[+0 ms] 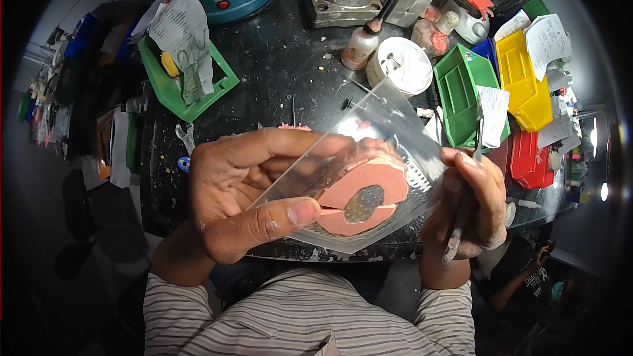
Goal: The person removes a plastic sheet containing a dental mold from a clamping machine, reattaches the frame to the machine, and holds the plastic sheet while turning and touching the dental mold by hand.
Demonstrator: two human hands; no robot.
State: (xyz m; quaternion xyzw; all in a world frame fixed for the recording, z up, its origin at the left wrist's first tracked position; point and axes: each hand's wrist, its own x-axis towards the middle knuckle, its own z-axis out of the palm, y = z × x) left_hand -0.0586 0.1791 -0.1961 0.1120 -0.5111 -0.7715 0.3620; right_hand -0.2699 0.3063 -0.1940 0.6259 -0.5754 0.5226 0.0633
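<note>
My left hand point(241, 178) pinches a clear square plastic sheet point(390, 100), with the thumb in front and the fingers behind. A pink ring-shaped piece, like dental wax point(343, 190), is held with the sheet. It has a split on its left side, and a dotted, see-through patch shows in its central hole. Whether the ring lies in front of or behind the sheet, I cannot tell. My right hand point(469, 201) is closed around a slim metal spatula point(479, 133), held nearly upright. Its fingertips are at the sheet's right edge; whether they grip it is unclear.
A green bin with papers point(221, 79) stands left, near a teal machine point(231, 0) and a wrench point(186, 137). Metal flasks point(339, 6), a dropper bottle point(359, 49) and a white tub point(419, 82) stand beyond. Green, yellow point(517, 59) and red bins line the right; another person point(527, 283) is low right.
</note>
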